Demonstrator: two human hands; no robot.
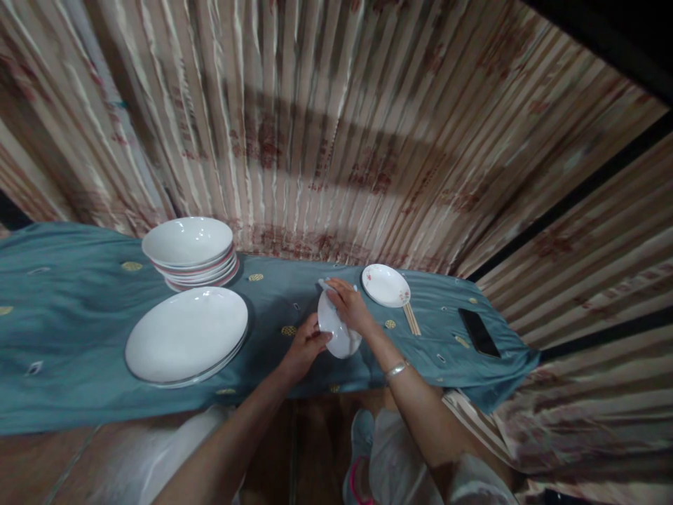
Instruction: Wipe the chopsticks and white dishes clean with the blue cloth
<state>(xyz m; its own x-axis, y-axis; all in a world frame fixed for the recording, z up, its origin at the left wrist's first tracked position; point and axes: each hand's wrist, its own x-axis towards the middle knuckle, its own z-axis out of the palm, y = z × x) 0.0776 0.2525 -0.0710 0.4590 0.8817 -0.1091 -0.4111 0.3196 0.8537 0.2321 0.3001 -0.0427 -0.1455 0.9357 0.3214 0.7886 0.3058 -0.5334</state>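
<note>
A small white plate [341, 340] is held tilted above the cloth-covered table, near its front edge. My left hand [308, 345] grips its left rim, thumb on the face and fingers behind. My right hand [344, 303] lies over the upper part of the plate, fingers closed together on a thin pale cloth [322, 283] that pokes out past the fingertips. The palm hides most of the cloth. Just right of my right hand, a small plate with red flowers [385, 285] rests on the table, with wooden chopsticks [411, 319] beside its lower edge.
Large white oval plates [186, 337] lie stacked at the left front. Behind them stands a stack of white bowls [188, 240] with red-edged dishes. A black phone [478, 332] lies at the right on the teal tablecloth [284, 287]. A pleated curtain [336, 140] hangs directly behind the table.
</note>
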